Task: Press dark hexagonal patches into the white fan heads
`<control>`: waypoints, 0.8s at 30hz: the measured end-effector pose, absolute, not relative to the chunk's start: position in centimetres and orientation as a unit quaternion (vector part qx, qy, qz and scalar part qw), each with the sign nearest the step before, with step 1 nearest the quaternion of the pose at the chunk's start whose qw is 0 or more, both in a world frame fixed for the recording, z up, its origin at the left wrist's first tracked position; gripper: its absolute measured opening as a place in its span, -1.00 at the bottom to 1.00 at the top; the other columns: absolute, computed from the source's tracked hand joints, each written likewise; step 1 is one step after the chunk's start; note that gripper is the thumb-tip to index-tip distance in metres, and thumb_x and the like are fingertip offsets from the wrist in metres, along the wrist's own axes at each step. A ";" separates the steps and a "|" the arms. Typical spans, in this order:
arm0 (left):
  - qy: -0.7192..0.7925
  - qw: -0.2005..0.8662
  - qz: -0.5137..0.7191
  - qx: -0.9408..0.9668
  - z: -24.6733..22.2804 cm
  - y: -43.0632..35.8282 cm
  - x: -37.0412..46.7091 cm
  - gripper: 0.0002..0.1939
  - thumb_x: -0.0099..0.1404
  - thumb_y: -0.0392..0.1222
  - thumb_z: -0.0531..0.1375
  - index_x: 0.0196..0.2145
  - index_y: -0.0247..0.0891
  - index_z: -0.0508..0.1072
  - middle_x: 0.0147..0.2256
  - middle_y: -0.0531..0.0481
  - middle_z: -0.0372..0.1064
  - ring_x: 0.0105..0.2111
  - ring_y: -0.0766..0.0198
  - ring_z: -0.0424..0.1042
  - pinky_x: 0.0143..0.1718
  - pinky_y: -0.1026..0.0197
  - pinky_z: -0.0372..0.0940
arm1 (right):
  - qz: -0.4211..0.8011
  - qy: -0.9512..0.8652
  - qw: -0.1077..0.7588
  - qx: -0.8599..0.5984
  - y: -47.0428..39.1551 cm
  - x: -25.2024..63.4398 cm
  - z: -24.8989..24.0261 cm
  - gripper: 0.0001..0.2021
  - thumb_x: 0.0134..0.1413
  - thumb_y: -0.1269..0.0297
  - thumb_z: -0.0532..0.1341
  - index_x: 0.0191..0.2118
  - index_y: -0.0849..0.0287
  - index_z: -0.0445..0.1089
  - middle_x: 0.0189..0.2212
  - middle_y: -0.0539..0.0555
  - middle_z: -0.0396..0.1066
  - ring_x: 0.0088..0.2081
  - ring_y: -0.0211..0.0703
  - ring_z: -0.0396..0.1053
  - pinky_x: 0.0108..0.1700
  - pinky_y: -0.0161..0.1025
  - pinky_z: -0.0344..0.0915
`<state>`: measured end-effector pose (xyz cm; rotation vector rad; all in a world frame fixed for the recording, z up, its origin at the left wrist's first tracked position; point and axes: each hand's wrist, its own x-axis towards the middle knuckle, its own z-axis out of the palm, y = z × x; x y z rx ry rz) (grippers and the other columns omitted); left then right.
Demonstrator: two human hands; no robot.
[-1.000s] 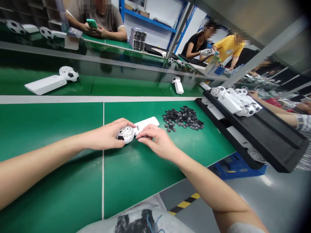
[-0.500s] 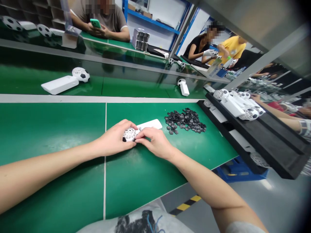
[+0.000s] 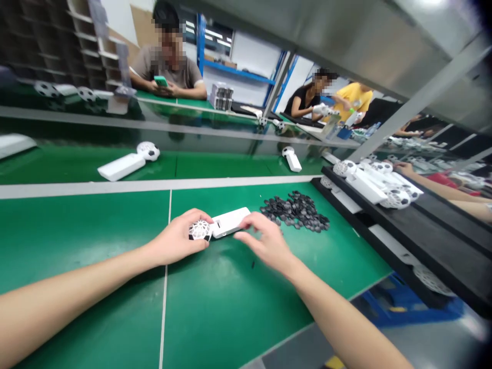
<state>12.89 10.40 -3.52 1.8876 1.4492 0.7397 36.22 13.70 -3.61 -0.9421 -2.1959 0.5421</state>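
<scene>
My left hand [image 3: 172, 242] is closed around the ball-shaped head of a white soccer-ball handheld fan [image 3: 230, 223], thumb and fingers on either side of its openwork grille. The fan lies with its handle pointing right and away, a dark slot showing near the joint. My right hand [image 3: 269, 242] hovers by the handle's far end, thumb and fingers apart, holding nothing I can see. Whether its fingertips touch the handle I cannot tell. One tiny dark piece [image 3: 252, 265] shows below that hand. Beyond it spreads a pile of small black pentagon pieces [image 3: 298, 211].
Similar fans [image 3: 123, 166] lie on the green strip behind the pale ledge [image 3: 96, 188]. At the right, a black tray [image 3: 434, 230] holds several fans, above another tray. Co-workers sit opposite; one holds a phone [image 3: 161, 81]. Another person's arm reaches in at the right.
My right hand has left the ball head and moved right toward the handle's end, its fingers parting. My left hand still holds the head. The camera view has tilted up.
</scene>
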 end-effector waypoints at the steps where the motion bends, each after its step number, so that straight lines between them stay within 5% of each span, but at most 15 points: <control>1: 0.573 0.310 0.289 0.702 -3.3 11.2 12.6 -0.66 -0.03 -0.20 0.19 -0.22 -0.17 0.37 -0.22 0.05 0.33 -0.29 0.20 0.35 -0.25 0.18 0.25 | 0.170 -0.826 0.353 -0.404 14.1 38.0 -3.7 -0.83 0.07 0.17 0.19 -0.35 0.17 0.33 -0.39 0.04 0.38 -0.31 -0.21 0.32 -0.25 -0.28 0.27; 7: 0.654 0.182 0.363 0.638 -2.9 20.6 11.1 -0.62 0.03 -0.21 0.23 -0.14 -0.22 0.36 -0.15 -0.04 0.32 -0.25 0.19 0.37 -0.28 0.19 0.30 | -0.014 -0.767 0.324 -0.553 16.6 46.5 -7.9 -0.65 0.07 -0.03 0.11 -0.26 0.18 0.36 -0.27 0.15 0.36 -0.20 -0.01 0.32 -0.13 -0.05 0.28; 15: 0.699 0.035 0.380 0.605 -7.1 29.2 11.5 -0.62 0.27 -0.09 0.12 -0.01 -0.30 0.27 0.01 -0.15 0.20 -0.01 0.07 0.23 -0.01 -0.11 0.17 | -0.002 -0.813 0.240 -0.530 17.4 47.3 -10.5 -0.62 0.17 -0.02 -0.04 -0.14 0.08 0.37 -0.21 0.10 0.39 -0.14 -0.06 0.36 -0.11 -0.10 0.35; 24: 0.689 -0.039 0.351 0.633 -8.1 27.6 11.7 -0.24 0.08 0.06 0.23 0.14 -0.32 0.09 0.13 -0.28 0.05 0.13 -0.07 0.04 0.07 -0.05 0.09 | 0.074 -0.780 0.277 -0.557 18.8 49.5 -10.8 -0.54 -0.10 -0.23 0.07 -0.34 0.05 0.44 -0.32 0.10 0.47 -0.34 -0.01 0.46 -0.39 -0.15 0.43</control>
